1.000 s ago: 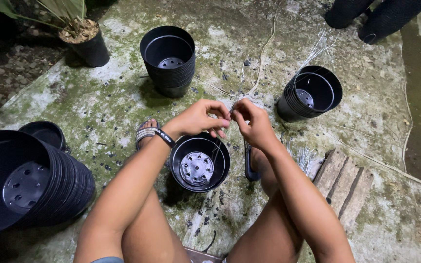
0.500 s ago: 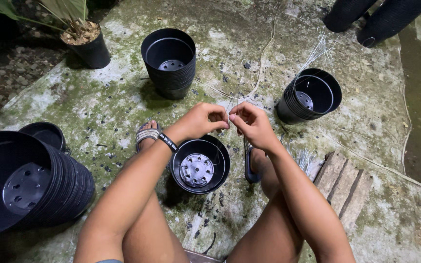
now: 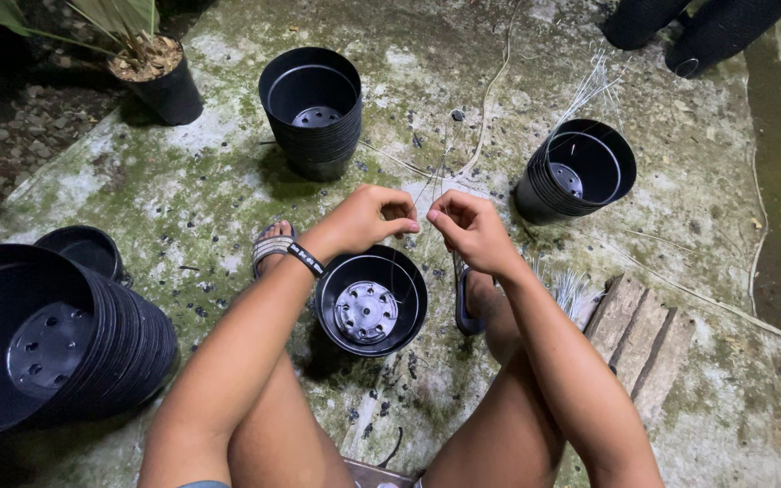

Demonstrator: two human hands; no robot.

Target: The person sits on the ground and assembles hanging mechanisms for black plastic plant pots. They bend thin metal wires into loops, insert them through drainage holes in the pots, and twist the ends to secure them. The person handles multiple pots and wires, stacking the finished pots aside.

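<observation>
On mossy concrete ground [image 3: 183,172], from left to right: a tilted stack of black plastic pots [image 3: 56,343] lies on its side, with a potted plant [image 3: 151,77] behind it. An upright stack of pots [image 3: 314,108] stands farther back. At centre, the left hand [image 3: 363,220] and right hand [image 3: 467,230] meet just above a single black pot [image 3: 372,300] between the sandalled feet, fingers of both pinched on a thin wire [image 3: 427,194]. Right of the hands stands another pot stack [image 3: 576,172], loose wires beside it, and a wooden board [image 3: 639,334] nearer.
</observation>
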